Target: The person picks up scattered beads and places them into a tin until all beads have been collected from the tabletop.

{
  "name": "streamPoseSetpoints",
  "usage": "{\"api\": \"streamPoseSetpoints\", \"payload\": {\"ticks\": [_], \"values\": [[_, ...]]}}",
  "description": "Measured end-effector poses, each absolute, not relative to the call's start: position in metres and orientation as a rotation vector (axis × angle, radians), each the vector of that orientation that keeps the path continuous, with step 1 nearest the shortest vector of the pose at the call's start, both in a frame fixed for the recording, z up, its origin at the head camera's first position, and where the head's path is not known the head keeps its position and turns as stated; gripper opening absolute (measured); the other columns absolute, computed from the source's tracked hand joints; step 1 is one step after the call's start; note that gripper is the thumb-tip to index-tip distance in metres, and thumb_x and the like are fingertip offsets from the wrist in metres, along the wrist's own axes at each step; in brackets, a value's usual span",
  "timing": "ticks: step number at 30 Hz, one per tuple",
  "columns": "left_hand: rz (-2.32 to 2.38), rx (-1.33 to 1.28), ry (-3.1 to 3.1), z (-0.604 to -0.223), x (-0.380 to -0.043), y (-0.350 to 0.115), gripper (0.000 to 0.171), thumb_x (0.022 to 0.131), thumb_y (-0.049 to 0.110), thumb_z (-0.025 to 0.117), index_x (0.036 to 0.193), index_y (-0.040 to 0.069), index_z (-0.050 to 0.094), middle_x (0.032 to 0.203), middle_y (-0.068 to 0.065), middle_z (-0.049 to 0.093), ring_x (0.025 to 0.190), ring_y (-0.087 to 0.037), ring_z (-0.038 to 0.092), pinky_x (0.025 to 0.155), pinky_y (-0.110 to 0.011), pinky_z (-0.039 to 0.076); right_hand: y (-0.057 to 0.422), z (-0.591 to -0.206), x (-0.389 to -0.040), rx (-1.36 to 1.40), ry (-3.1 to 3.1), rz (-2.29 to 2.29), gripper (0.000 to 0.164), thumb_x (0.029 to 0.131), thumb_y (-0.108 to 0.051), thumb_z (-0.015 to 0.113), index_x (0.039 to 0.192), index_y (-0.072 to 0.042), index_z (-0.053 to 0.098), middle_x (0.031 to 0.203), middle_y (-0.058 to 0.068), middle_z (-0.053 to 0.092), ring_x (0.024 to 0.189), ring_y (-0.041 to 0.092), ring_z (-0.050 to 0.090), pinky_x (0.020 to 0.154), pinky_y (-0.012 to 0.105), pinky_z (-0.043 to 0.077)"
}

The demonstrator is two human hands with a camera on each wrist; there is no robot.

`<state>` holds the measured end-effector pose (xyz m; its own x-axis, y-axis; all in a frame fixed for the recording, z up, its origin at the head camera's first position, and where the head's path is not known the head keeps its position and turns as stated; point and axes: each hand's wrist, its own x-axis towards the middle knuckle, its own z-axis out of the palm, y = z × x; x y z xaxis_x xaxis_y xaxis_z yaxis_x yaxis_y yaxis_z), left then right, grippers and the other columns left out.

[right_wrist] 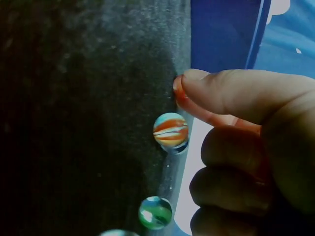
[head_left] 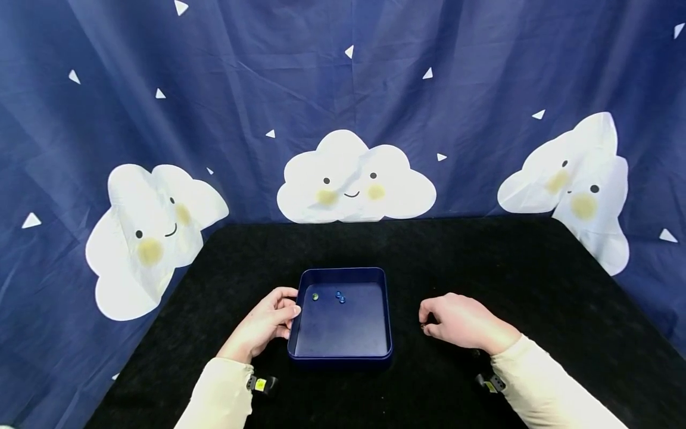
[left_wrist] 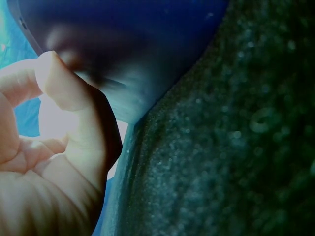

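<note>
A square, dark blue tray (head_left: pixel 343 345) stands on the black cloth, holding one greenish marble (head_left: pixel 315 297) and two blue marbles (head_left: pixel 342 300). My left hand (head_left: pixel 265 322) holds its left side, thumb tip at the rim and fingers along the wall. To the right of the tray, my right hand (head_left: pixel 463 322) is low over the cloth, thumb and index fingertips together. Close under them lies an orange-striped marble (right_wrist: pixel 171 129) in the right wrist view, with a green marble (right_wrist: pixel 155 213) farther along. I cannot tell whether the fingertips pinch another marble; the thumb covers that spot.
Part of another marble (right_wrist: pixel 119 232) shows at the bottom edge of the right wrist view. Black cloth (head_left: pixel 455 256) covers the table. Behind it hangs a blue curtain (head_left: pixel 241 89) printed with white clouds. Both wrists carry small black cameras.
</note>
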<state>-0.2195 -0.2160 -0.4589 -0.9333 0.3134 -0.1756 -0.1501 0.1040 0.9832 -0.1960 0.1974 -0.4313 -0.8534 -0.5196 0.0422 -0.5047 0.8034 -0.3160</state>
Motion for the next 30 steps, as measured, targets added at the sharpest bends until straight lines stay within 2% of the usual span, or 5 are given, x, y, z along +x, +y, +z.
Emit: {"api": "streamPoseSetpoints", "payload": {"ticks": [13,21,30], "values": [[1.893,0.169,2.041,-0.458,-0.219,-0.216,0.048,0.097,0.008,0.064,0.137,-0.003,0.041,0.096,-0.009,0.057,0.071,-0.013,0.055,0.056,-0.024,0.052,0.189,-0.432,-0.202,-0.864,2.969,-0.514,0.021,0.084,-0.018,0.076,0.086,-0.033,0.063,0.073,-0.022,0.054,0.064,0.001,0.050,0.060,0.029,0.045],[1.890,0.127,2.053,-0.460,-0.219,-0.218,0.046,0.096,0.008,0.064,0.136,0.000,0.044,0.097,-0.011,0.058,0.071,-0.014,0.055,0.055,-0.025,0.051,0.177,-0.420,-0.200,-0.914,3.023,-0.605,0.015,0.089,-0.020,0.075,0.094,-0.029,0.064,0.060,-0.021,0.042,0.054,-0.002,0.042,0.056,0.025,0.042],[1.882,0.150,2.061,-0.459,-0.218,-0.216,0.047,0.096,0.008,0.063,0.137,-0.002,0.042,0.096,-0.009,0.057,0.071,-0.013,0.055,0.056,-0.024,0.051,0.164,-0.406,-0.199,-0.861,3.056,-0.766,0.013,0.093,-0.021,0.073,0.101,-0.028,0.067,0.058,-0.018,0.041,0.047,-0.001,0.039,0.052,0.024,0.040]]}}
